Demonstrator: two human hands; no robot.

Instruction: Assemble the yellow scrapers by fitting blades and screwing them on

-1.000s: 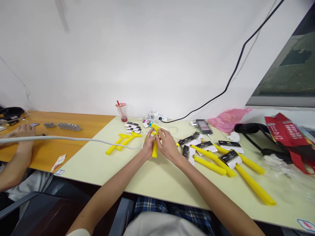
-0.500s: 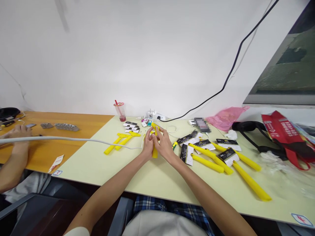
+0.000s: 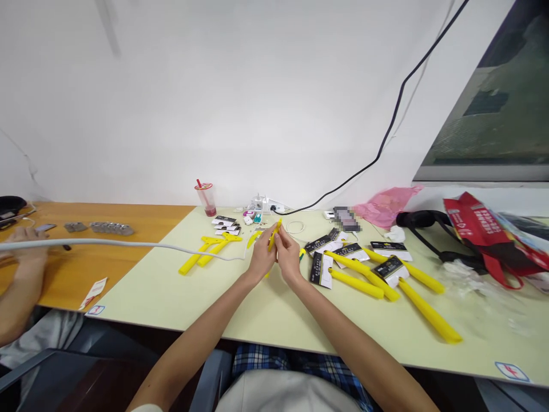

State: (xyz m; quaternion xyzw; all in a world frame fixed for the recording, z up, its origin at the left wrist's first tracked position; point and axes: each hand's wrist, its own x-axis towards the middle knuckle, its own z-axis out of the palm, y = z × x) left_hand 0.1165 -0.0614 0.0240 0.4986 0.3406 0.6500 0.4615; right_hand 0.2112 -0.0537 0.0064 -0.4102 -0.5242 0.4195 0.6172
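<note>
My left hand (image 3: 262, 257) and my right hand (image 3: 287, 256) meet above the pale green table (image 3: 141, 297), both gripping a yellow plastic tool (image 3: 273, 236). Only its upper end shows clearly, and my fingers hide most of the rest. To the left lie two yellow T-shaped handles (image 3: 210, 249). On the right, several long yellow handles (image 3: 364, 274) lie among black-and-white packaging cards (image 3: 321, 270). The nearest card is just beyond my right hand.
A co-worker's hand (image 3: 28, 246) rests on the adjoining wooden desk (image 3: 86, 274) behind a grey cable (image 3: 128, 244). Along the back stand a plastic cup (image 3: 206, 198) and a power strip (image 3: 266, 205). A pink plastic bag (image 3: 386, 206) and red bag (image 3: 484, 243) lie right.
The yellow tool has turned in my hands, its long lower part now mostly hidden and its end pointing up. My hands are closer together, and the whole scene has shifted slightly left.
</note>
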